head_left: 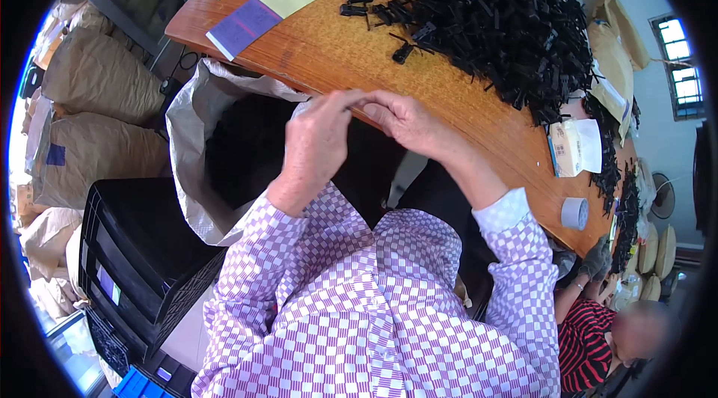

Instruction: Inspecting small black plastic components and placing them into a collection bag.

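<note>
Wooden table (314, 54), heaped black parts (493, 16), open sack (187, 129), left hand (318, 136) and right hand (404, 121) together, grips unclear

Over my feed I see an orange-brown wooden worktop (336, 54). On it I have a large heap of small black plastic-looking pieces (493, 16), overlapping yellow-and-purple paper strips (280, 1) leftward, and rightward a white-and-tan soft packet (576, 147) and round grey tape roll (574, 213).
</note>
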Motion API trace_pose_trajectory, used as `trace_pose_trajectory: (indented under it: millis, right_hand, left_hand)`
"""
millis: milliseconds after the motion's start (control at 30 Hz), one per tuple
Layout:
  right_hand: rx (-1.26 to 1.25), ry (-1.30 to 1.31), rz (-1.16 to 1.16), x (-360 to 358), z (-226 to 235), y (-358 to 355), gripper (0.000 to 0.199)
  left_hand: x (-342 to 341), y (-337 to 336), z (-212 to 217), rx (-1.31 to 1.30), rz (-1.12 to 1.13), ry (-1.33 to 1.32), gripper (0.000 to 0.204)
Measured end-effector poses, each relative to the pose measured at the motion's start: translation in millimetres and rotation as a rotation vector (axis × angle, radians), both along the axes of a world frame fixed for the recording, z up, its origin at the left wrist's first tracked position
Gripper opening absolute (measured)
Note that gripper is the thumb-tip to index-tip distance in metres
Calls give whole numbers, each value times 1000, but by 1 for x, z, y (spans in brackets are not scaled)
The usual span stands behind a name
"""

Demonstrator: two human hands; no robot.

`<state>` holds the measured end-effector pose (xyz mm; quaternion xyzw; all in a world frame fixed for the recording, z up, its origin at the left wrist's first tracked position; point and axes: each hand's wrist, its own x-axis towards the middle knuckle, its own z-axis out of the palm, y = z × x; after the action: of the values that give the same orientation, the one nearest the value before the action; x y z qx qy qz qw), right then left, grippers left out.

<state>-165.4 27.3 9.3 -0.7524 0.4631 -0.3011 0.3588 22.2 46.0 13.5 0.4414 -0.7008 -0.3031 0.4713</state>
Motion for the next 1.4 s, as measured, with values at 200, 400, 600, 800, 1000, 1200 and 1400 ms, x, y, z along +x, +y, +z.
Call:
trace_pose_trajectory:
  millis: [200,400,600,800,1000,1200,1400]
  right_hand:
    - [-354,1028,-90,-19,44,-47,37]
    - [-419,1148,47,-36,34,-70,38]
    - [-145,0,-222,-58,41,-60,17]
    - [367,-199,-219,-77,54,-13,15]
    - [644,-365,-199,-101,46,34,21]
    - [739,-555,-230,-101,27,66,19]
    - [678,-752,-361,-80,27,88,31]
  left_hand:
    - [91,-18,-1,145,242,-664,37]
    - [70,-13,9,-62,246,-505,55]
    - [-10,-12,23,-43,-60,-293,78]
    - [-76,-25,25,-80,-285,-261,80]
    - [-96,-10,15,7,-572,-210,72]
    - [-103,10,10,197,-608,-183,56]
    - [-101,24,7,453,-580,199,42]
